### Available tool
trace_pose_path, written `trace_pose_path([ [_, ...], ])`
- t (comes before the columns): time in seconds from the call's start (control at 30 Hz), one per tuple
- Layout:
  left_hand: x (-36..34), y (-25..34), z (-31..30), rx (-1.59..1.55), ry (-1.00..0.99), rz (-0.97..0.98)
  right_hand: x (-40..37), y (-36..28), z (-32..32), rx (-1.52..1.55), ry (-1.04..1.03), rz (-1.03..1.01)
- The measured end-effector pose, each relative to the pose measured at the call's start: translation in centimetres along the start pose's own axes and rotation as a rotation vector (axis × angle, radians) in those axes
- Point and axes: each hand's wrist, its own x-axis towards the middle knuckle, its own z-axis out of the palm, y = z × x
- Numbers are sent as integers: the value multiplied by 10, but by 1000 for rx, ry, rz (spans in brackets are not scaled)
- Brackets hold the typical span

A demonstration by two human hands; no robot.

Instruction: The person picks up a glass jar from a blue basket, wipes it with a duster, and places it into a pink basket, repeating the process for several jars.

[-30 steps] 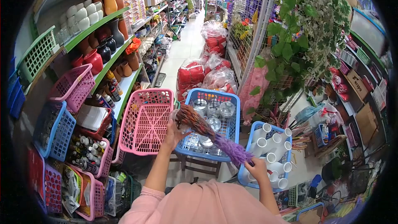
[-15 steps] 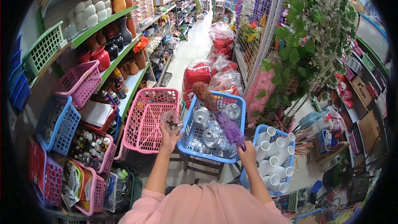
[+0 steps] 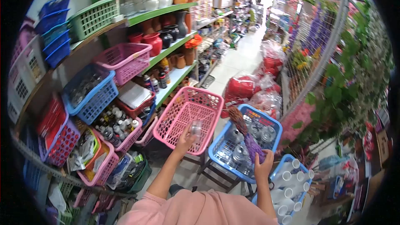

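Note:
My left hand (image 3: pixel 182 145) is closed around a small clear jar (image 3: pixel 196 128), tilted and held over the near part of the pink basket (image 3: pixel 221 105). In my right hand (image 3: pixel 263 165) is the handle end of a duster (image 3: pixel 251 142), purple near my fingers and brown at the far tip. The duster slants across the blue basket (image 3: pixel 227 168), where several clear glass jars (image 3: pixel 267 133) with round tops sit. Its middle overlaps some of those jars in this view.
Left of me, shelves hold baskets of bottles (image 3: pixel 121 127), vases (image 3: pixel 152 43) and white pots (image 3: pixel 152 0). Another blue basket (image 3: pixel 310 175) with several white tubular vases (image 3: pixel 286 176) stands at my right. Red bagged goods (image 3: pixel 241 88) line the aisle, beside hanging greenery (image 3: pixel 337 83).
The view has turned left. My left hand has brought the jar over the pink basket and tilted it. My right hand has lowered the duster, which now lies closer over the jars.

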Motion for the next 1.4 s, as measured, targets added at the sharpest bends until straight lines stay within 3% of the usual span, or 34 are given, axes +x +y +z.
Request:
trace_pose_path([
  [0.03,2,8,-2,18,35,68,8,-16,9,20,-20,-20],
  [0.1,-9,36,-8,83,78,60,19,-52,30,397,-227,38],
  [0.2,-19,61,-41,222,143,45,30,-106,69,527,-415,-85],
  [0.27,-20,93,-67,444,173,192,35,-140,95,590,-498,-237],
  [0.37,-27,151,-110,767,347,310,44,-188,130,659,-677,-284],
  [0.57,-29,269,-191,1130,624,368,62,-306,215,802,-792,-487],
  [0.67,-22,309,-240,1372,632,334,66,-374,258,881,-903,-518],
  [0.73,-15,329,-265,1405,625,295,70,-418,282,942,-806,-735],
  [0.8,-1,337,-302,1364,491,201,70,-456,305,989,-676,-808],
  [0.83,8,342,-320,1322,374,212,69,-471,313,950,-715,-729],
  [0.87,16,346,-337,1326,381,210,69,-484,322,919,-683,-734],
  [0.93,34,355,-367,1432,179,42,65,-503,352,889,-494,-772],
  [1.1,70,356,-412,1486,54,-205,53,-516,373,820,-422,-767],
  [1.4,122,287,-437,1495,-215,-347,53,-517,380,879,-421,-680],
])
